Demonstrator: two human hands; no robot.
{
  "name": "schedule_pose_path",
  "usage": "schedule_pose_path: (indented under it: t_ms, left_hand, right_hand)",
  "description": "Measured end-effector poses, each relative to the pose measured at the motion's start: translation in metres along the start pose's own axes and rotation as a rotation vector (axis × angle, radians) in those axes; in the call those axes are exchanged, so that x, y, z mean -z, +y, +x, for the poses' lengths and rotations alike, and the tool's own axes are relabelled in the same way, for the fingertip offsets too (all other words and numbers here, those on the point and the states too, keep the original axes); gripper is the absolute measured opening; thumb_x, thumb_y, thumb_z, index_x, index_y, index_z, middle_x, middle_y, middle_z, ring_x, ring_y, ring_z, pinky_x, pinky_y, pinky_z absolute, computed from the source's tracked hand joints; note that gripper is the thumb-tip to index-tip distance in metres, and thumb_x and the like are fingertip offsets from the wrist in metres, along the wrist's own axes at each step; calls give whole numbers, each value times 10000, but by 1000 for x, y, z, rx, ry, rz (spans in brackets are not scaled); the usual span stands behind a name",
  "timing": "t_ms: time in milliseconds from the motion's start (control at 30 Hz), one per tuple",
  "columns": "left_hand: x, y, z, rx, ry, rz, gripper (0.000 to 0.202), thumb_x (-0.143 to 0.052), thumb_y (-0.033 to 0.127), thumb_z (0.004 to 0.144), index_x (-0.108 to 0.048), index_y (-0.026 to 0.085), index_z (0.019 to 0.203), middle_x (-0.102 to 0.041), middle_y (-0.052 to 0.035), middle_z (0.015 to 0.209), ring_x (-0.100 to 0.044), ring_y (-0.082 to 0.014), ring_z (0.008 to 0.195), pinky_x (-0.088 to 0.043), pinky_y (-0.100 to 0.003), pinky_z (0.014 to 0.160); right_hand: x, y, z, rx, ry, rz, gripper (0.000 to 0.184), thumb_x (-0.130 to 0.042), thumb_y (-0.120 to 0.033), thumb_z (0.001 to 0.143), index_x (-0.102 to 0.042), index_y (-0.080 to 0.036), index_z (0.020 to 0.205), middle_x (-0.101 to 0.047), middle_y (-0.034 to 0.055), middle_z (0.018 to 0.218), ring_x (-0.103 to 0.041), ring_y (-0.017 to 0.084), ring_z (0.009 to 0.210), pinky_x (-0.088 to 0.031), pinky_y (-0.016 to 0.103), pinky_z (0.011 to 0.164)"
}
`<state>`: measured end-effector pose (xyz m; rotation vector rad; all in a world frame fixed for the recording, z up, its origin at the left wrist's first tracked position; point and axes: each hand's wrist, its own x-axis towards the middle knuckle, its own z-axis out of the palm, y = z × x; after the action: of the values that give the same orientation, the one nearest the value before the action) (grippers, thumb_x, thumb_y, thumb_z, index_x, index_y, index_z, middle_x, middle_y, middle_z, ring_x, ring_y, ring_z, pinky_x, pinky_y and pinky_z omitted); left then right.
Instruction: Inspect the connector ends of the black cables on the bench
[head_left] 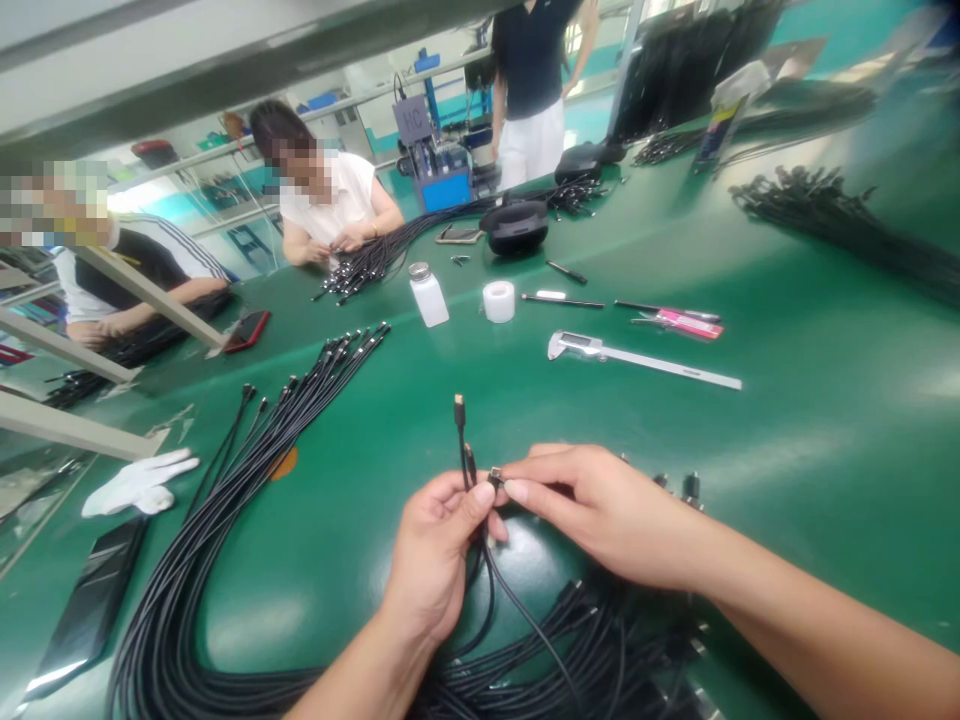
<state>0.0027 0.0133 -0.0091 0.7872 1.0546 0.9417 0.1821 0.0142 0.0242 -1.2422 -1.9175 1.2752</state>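
Currently left hand (439,555) grips black cables (480,560) upright; right hand (600,510) pinches a connector tip (495,477). Cable bundle (225,500) and caliper (637,355) lie on green worktop (787,450).

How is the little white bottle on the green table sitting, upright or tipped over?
Upright. The white bottle stands on its base on the green table, its silvery cap at the top.
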Motion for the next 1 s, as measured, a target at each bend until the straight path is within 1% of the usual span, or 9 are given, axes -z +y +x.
schedule_pose_path:
  t_ms: [200, 300, 367, 467, 533, 600, 700, 833, 1000]
  left_hand:
    - [1, 0, -2, -1, -3, 5, 220, -753, 278, 750, -682, 102, 863, -691, -44, 804, -577, -49, 551, -460, -167, 574]
    - [1, 1, -2, 16, 24, 5, 251, -762, 287, 741, -680, 101, 889, -702, -54, 816, -580, -48, 545, -459, -165, 571]
    - [1, 1, -1, 32, 44, -3, 270, -770, 291, 733, -676, 101, 899, -706, -55, 811, -583, -49, 537, -455, -163, 563]
    - [1, 2, 0, 45, 53, -30, 269, -762, 294, 740, -671, 101, 903, -705, -54, 816, -591, -53, 545, -462, -164, 563]
    - [2, 3, 1, 51, 50, -56, 260, -750, 294, 754, -670, 104, 911, -701, -50, 831, -596, -56, 557, -470, -168, 567]
    - [2, 4, 2, 55, 51, -84, 261, -747, 292, 756, -670, 105, 921, -699, -51, 849, -605, -62, 575, -482, -175, 574]
    - [3, 4, 2, 66, 75, -121, 299, -785, 264, 712, -670, 105, 938, -699, -54, 850, -630, -78, 633, -504, -183, 620]
    - [3, 3, 2, 41, 99, -115, 375, -834, 204, 640, -673, 111, 965, -675, -17, 787, -607, -56, 651, -491, -155, 654]
    - [2, 1, -2, -34, 111, -35, 306, -828, 186, 642, -674, 118, 898, -684, -18, 816, -613, -62, 739, -491, -149, 723]
  right_hand:
    - [-1, 2, 1, -10, 17, -1, 357, -405, -340, 988, -705, -237, 825, -701, -44, 911, -594, 97, 851, -420, 228, 812]
    - [-2, 7, 1, -65, 127, -8, 283, -438, -370, 967, -695, -253, 987, -688, -16, 1010, -610, 116, 926, -438, 249, 860]
    - [-2, 10, 2, -122, 218, -17, 287, -463, -406, 948, -631, -248, 1117, -681, 7, 976, -618, 125, 877, -457, 261, 812]
    - [-3, 15, 4, -151, 276, -35, 302, -450, -439, 945, -559, -220, 1122, -647, -3, 798, -580, 114, 695, -457, 246, 668]
    - [-3, 18, 4, -128, 269, -47, 297, -433, -434, 952, -565, -219, 1110, -644, -2, 785, -579, 116, 692, -470, 249, 663]
    - [-4, 20, 5, -87, 255, -45, 313, -436, -423, 954, -606, -232, 1134, -681, 23, 922, -627, 137, 862, -502, 288, 800]
    - [-5, 19, 6, -67, 246, -9, 346, -477, -416, 940, -645, -239, 1185, -672, 47, 1150, -611, 168, 1091, -467, 339, 984]
    - [-6, 10, 3, -45, 164, -23, 325, -479, -382, 952, -687, -244, 1160, -695, 41, 1063, -637, 155, 964, -490, 306, 893]
    - [-9, 2, 0, -7, 60, -48, 335, -421, -363, 988, -681, -302, 1190, -680, 19, 959, -605, 124, 878, -457, 270, 827]
